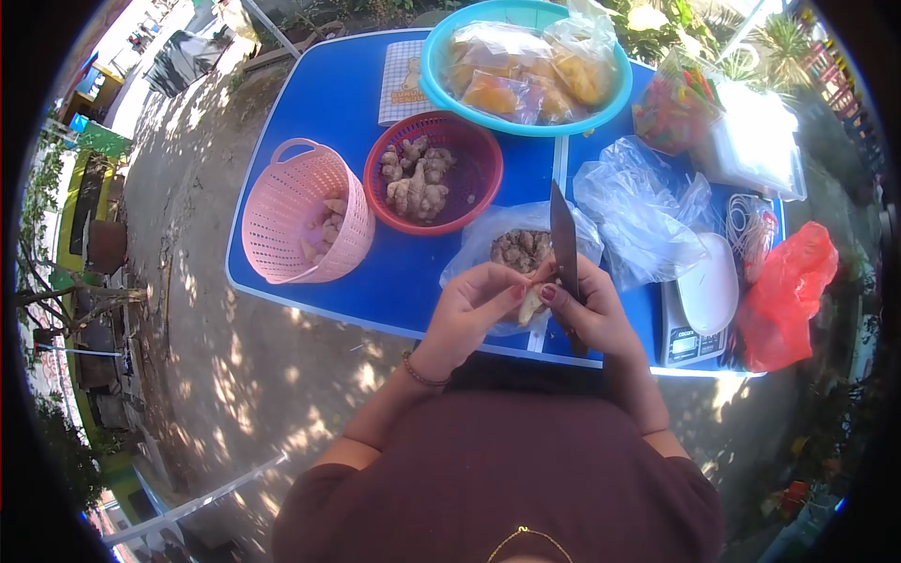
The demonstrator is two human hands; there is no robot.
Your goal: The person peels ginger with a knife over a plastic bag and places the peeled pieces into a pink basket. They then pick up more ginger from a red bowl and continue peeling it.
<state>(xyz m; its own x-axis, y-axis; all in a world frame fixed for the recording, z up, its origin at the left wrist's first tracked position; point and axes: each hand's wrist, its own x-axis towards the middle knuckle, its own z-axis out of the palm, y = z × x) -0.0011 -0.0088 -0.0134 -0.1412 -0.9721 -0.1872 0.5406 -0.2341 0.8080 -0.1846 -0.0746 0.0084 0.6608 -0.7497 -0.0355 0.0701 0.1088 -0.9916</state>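
Note:
My left hand (483, 305) pinches a small pale piece of ginger (530, 306) near the table's front edge. Beside it, my right hand (593, 305) is closed round a knife (563, 230), its dark blade pointing up and away from me. The fingertips of both hands meet at the ginger. Just behind them, a clear plastic bag (474, 244) holds more unpeeled ginger (521, 248). A red basket (483, 155) with large ginger roots (418, 188) stands farther back to the left. The pink basket (272, 220) at the left holds several pale pieces.
On the blue table (375, 300), a turquoise basin (436, 75) of bagged food overlaps a checkered book (396, 80). To the right are crumpled clear plastic (633, 220), a white scale (694, 346), a red bag (788, 300), coiled cord (748, 225) and a stack of clear packs (755, 136).

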